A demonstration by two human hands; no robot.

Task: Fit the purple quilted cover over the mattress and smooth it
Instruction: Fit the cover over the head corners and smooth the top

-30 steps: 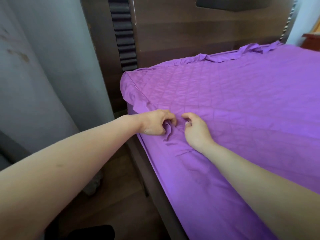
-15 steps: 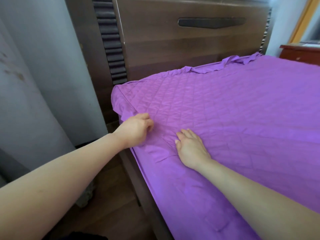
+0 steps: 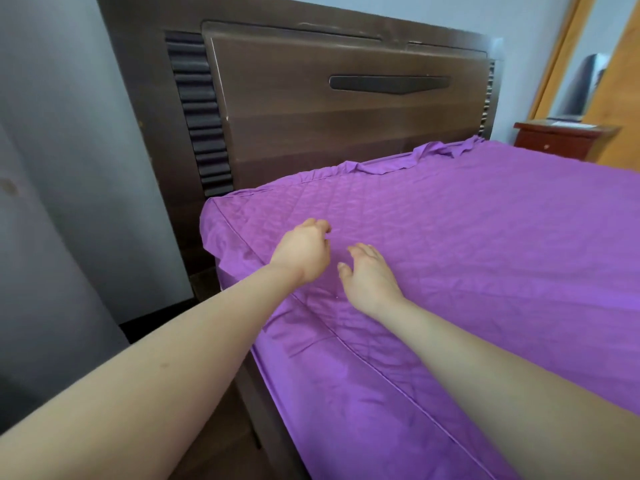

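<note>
The purple quilted cover lies spread over the mattress and fills the right half of the view. Its head-end hem is bunched in folds against the headboard. The near left corner drapes over the mattress edge. My left hand hovers over the cover near that corner, fingers loosely curled and holding nothing. My right hand is just to its right, fingers relaxed and spread, low over the fabric. Shallow creases run through the cover below both wrists.
A dark wooden headboard stands behind the bed. The dark bed frame side runs down beside the floor gap. A grey wall closes the left. At the far right stands a red-brown nightstand.
My left hand let go of the pinched fold and both hands slid toward the head of the bed. The right hand lifted from flat on the cover. The view tilted up.
</note>
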